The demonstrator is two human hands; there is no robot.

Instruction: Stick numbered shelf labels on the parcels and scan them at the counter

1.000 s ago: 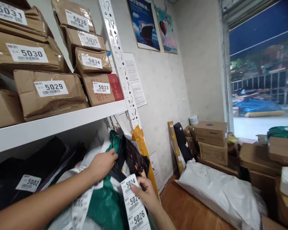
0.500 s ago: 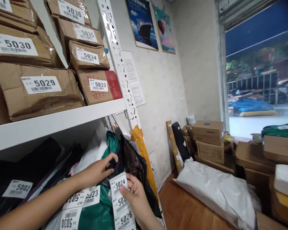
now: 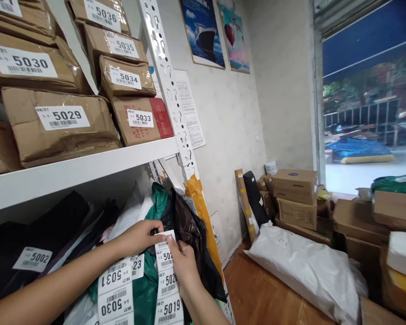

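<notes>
A strip of numbered barcode labels (image 3: 169,289) hangs below my two hands. My right hand (image 3: 182,259) pinches the strip near its top edge. At the strip's upper left corner, the thumb and fingers of my left hand (image 3: 144,237) are closed on the same strip. Another label strip (image 3: 115,291), showing 5031 and 5030 upside down, hangs under my left forearm. Behind both strips lies a green plastic parcel (image 3: 144,289), partly covered, with a label ending in 23. Dark plastic bags (image 3: 186,216) stand just beyond my hands.
A white shelf beam (image 3: 81,164) with labelled cardboard boxes (image 3: 64,126) above it spans the left. A perforated upright (image 3: 171,90) rises beside it. On the right are a large white parcel (image 3: 301,266) and stacked cartons (image 3: 292,187).
My left hand has come to the top of the label strip, its fingers now closed there. The 5024 label no longer shows at the top, and 5019 now shows lower down.
</notes>
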